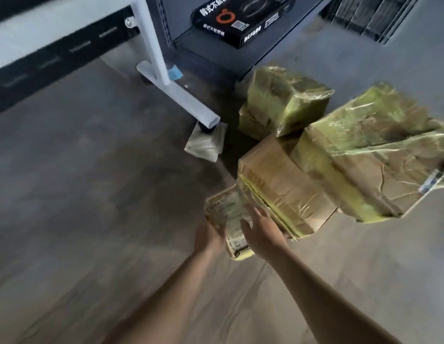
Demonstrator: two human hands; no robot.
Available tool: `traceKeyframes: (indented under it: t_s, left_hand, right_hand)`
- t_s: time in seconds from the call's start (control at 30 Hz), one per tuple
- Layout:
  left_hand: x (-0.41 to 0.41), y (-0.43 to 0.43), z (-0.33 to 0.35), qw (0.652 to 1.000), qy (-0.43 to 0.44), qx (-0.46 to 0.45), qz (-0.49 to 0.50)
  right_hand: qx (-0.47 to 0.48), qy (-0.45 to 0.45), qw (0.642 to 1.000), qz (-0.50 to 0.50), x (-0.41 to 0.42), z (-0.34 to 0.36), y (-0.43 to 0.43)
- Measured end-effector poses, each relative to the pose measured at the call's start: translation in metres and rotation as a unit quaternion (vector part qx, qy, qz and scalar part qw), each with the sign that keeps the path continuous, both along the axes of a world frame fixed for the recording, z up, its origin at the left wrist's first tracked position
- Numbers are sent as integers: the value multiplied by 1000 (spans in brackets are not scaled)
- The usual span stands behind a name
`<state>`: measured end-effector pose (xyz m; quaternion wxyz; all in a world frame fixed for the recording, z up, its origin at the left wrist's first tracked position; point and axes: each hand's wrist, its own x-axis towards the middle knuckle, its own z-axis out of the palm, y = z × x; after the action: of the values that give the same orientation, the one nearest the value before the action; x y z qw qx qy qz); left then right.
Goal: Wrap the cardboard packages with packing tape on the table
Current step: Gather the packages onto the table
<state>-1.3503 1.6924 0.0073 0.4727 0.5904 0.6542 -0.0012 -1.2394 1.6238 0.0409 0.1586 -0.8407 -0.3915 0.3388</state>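
I am looking down at a concrete floor. A small cardboard package (227, 212), wrapped in yellowish clear tape, is held between both hands. My left hand (208, 238) grips its left side, with the fingers mostly hidden behind it. My right hand (262, 232) holds its right side, thumb on the top face. Just to the right, a medium taped package (285, 184) lies on the floor. A large taped package (374, 150) leans beside that one, and a third taped package (283, 103) sits farther back.
A white table leg (151, 40) and its foot (183, 98) stand at the upper centre, with a flat plastic-wrapped piece (206, 145) under the foot's end. A black printed box (243, 18) lies on a dark shelf unit (206, 53) behind the packages.
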Motion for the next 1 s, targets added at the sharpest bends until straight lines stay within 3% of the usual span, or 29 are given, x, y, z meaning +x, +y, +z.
traceKeyframes:
  t_s: [0.1,0.27,0.47,0.57,0.67,0.77,0.87,1.0]
  left_hand:
    - [1,5,-41,998,-4,-54,12]
    - [12,7,1,996,60,-32,-54]
    - [66,12,92,994,-55,82,-53]
    - [115,17,142,988,-111,90,-61]
    - [162,24,176,981,-110,96,-131]
    - [202,31,189,969,-102,101,-203]
    - [230,32,179,964,-63,49,-255]
    - [242,32,163,965,-32,57,-253]
  right_hand:
    - [28,8,1000,13,7,-21,7]
    - [120,-10,991,-51,28,6,14]
    - [168,0,971,-169,58,93,2]
    - [205,-60,947,-240,83,130,-15]
    - [178,-144,922,-313,115,152,-35]
    - [113,-169,885,-418,152,158,-56]
    - [55,-103,844,-523,179,146,-76]
    - [81,86,832,-542,189,114,-90]
